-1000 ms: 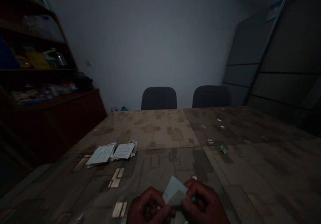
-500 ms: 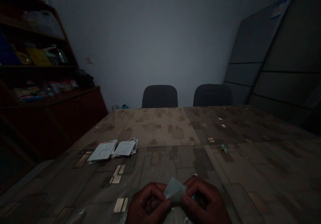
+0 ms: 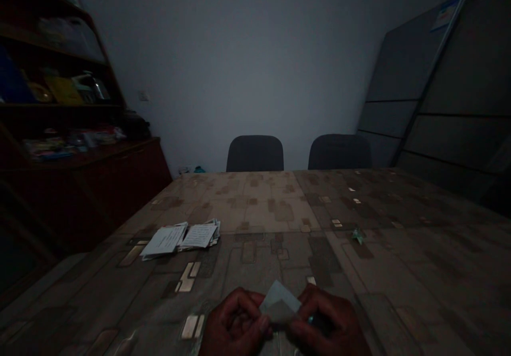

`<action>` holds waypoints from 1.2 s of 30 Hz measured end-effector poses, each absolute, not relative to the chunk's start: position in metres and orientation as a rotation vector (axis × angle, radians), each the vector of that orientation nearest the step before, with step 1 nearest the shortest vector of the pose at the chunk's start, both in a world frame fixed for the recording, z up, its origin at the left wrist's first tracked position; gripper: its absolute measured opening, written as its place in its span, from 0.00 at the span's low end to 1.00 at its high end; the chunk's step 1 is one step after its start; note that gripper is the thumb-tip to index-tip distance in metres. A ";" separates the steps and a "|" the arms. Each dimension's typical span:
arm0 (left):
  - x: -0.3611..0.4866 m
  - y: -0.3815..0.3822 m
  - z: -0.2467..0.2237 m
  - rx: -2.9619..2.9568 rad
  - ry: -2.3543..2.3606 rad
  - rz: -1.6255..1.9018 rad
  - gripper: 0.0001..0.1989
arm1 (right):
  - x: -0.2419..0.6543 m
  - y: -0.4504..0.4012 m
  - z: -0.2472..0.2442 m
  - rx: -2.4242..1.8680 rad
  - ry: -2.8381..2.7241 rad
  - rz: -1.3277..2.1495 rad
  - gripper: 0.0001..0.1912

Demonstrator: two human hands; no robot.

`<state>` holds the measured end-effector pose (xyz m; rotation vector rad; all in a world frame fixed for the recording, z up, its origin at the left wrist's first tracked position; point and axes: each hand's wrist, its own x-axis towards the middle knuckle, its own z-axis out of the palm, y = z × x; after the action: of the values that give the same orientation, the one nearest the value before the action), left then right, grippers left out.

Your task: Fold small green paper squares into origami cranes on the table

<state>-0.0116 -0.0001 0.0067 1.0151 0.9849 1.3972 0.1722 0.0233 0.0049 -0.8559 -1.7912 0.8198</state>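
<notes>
Between my two hands, low over the near part of the table, is a small pale folded piece of paper (image 3: pixel 280 298) with one corner pointing away from me. My left hand (image 3: pixel 238 321) pinches its left corner between thumb and index finger. On the other side, my right hand (image 3: pixel 325 319) grips the right corner, fingers curled. A bit of teal shows among the right fingers; I cannot make out what it is. Further off to the right, a small green folded paper piece (image 3: pixel 357 236) lies on the tablecloth.
Two stacks of printed paper sheets (image 3: pixel 165 240) lie side by side on the patterned tablecloth (image 3: pixel 255 207), left of my hands. Beyond the table's far edge stand two dark chairs (image 3: pixel 255 154). A shelf cabinet (image 3: pixel 120 159) with assorted items is at left, grey panels (image 3: pixel 393 68) at right.
My right hand has shifted slightly to the right and its thumb has moved down. A darker triangular area now shows on the lower half of the paper.
</notes>
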 end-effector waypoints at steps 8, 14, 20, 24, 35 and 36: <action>-0.009 -0.002 0.006 1.024 0.929 1.346 0.18 | 0.168 0.026 0.018 -0.680 -1.865 0.622 0.07; -0.010 -0.002 0.005 0.941 0.932 1.375 0.17 | 0.168 0.022 0.007 -0.803 -1.804 0.683 0.11; -0.009 -0.003 0.008 0.967 0.993 1.410 0.11 | 0.167 0.021 0.015 -0.849 -1.880 0.726 0.08; -0.008 -0.004 0.009 1.040 1.029 1.393 0.09 | 0.167 0.023 0.023 -0.788 -1.905 0.710 0.06; -0.009 -0.008 0.006 1.051 0.951 1.364 0.09 | 0.170 0.020 -0.003 -1.023 -1.793 0.785 0.09; -0.008 -0.008 0.006 1.038 0.940 1.362 0.10 | 0.170 0.019 -0.004 -1.058 -1.793 0.836 0.09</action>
<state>-0.0083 -0.0081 0.0063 1.0382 0.9399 1.3621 0.1697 0.0188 -0.0036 -1.0583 -1.7929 0.8364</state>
